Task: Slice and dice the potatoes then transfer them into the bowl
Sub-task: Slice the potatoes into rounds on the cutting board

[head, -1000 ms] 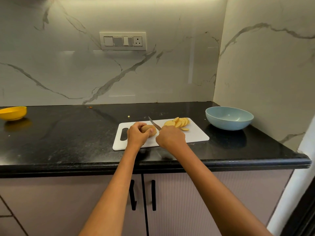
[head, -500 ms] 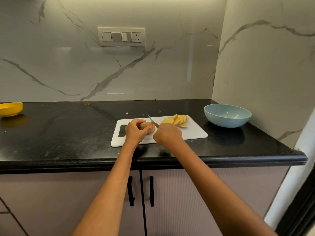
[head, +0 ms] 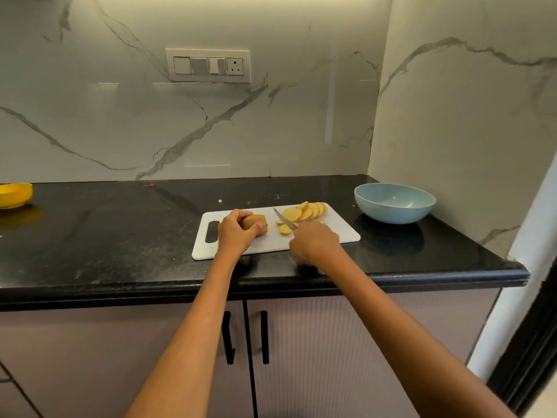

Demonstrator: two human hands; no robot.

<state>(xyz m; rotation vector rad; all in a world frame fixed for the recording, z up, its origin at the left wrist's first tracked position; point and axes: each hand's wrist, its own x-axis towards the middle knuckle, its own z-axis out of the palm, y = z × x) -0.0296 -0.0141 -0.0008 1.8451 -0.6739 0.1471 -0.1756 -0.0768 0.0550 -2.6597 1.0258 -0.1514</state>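
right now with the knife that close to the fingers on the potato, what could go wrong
1. The left hand grips the short potato stub with its thumb near the cut face; the next stroke of the knife could nick it.
2. Slices are piled at the cutting board's far right edge and could slide onto the counter.
3. The blue bowl sits near the counter's corner; a careless transfer might knock it.

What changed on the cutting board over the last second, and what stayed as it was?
The right hand drew the knife rightward, off the potato toward the slices, and a fresh slice now lies by the blade. The left hand still grips the potato; the blue bowl remains unfilled.
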